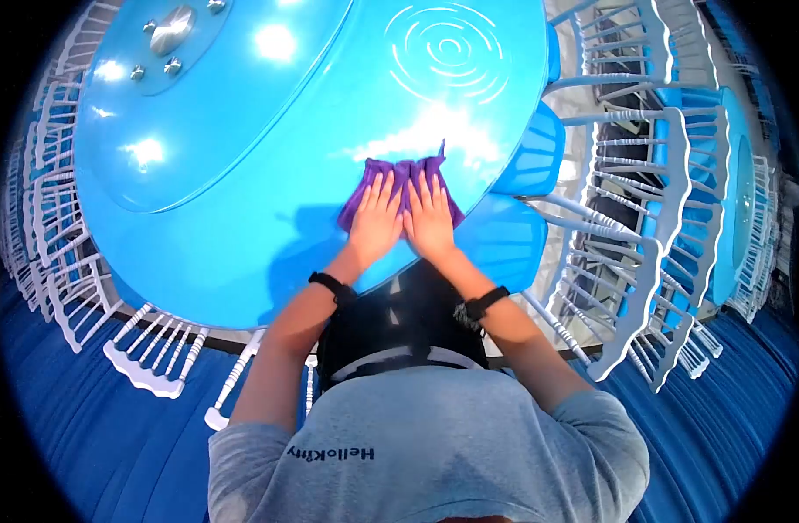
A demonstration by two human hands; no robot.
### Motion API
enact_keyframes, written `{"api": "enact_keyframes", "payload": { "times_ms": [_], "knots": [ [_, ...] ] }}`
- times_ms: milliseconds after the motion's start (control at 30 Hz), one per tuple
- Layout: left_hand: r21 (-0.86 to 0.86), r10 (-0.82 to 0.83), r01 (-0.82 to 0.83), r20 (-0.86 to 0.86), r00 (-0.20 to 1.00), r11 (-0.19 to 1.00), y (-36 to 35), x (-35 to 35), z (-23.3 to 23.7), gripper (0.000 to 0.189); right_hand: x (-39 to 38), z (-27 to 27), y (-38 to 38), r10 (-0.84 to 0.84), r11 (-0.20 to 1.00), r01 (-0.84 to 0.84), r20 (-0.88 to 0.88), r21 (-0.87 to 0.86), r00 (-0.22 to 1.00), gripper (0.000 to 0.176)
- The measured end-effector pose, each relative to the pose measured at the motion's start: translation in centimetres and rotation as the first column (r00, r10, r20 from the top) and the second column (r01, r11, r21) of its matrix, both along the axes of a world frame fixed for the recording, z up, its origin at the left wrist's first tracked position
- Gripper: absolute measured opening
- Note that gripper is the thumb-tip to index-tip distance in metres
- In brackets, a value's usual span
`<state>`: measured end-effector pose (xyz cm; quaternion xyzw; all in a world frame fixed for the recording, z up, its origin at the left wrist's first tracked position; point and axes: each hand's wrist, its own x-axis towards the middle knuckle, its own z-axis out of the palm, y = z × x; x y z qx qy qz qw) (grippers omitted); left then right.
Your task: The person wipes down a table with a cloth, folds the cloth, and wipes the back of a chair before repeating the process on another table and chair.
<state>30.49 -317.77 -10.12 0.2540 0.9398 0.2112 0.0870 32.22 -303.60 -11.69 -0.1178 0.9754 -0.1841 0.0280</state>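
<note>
A purple cloth lies on the glossy blue round table, close to the edge nearest me. My left hand rests flat on the cloth's left part, its fingers stretched forward. Beside it, my right hand presses down on the right part in the same way, and the thumbs almost meet. Parts of the cloth show ahead of the fingertips and out to both sides. One corner sticks up at the far right. Each wrist wears a dark band.
A round turntable sits on the table, with a metal-fitted centre plate. White spindle-back chairs crowd the right side, and more white chairs stand left and near. Another blue table is at far right. Blue carpet covers the floor.
</note>
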Motion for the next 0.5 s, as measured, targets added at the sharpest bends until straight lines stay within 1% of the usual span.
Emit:
{"api": "enact_keyframes", "payload": {
  "times_ms": [67,167,267,400,500],
  "knots": [
    [0.040,0.030,-0.031,0.026,0.999,0.999,0.3,1.1,-0.1,0.051,1.2,0.3,0.1,-0.017,1.000,0.017,0.033,-0.009,0.999,0.056],
    [0.037,0.022,-0.022,0.026,0.999,0.999,0.5,0.4,-0.1,0.051,0.6,0.2,0.1,-0.033,0.999,0.032,0.049,0.005,0.998,0.056],
    [0.046,-0.007,0.006,0.030,1.000,0.999,0.7,-2.0,-0.6,0.052,-1.3,-0.1,0.3,-0.060,0.998,0.061,0.024,-0.027,0.998,0.056],
    [0.060,0.027,-0.024,-0.050,0.998,0.998,2.3,-7.2,-1.3,0.052,-7.2,0.0,1.7,-0.047,0.999,0.047,0.031,-0.002,0.998,0.055],
    [0.073,0.054,-0.045,-0.123,0.991,0.996,3.4,-11.9,-1.9,0.051,-12.2,-0.9,3.1,-0.019,1.000,0.018,-0.036,-0.026,0.999,0.054]
  ]
}}
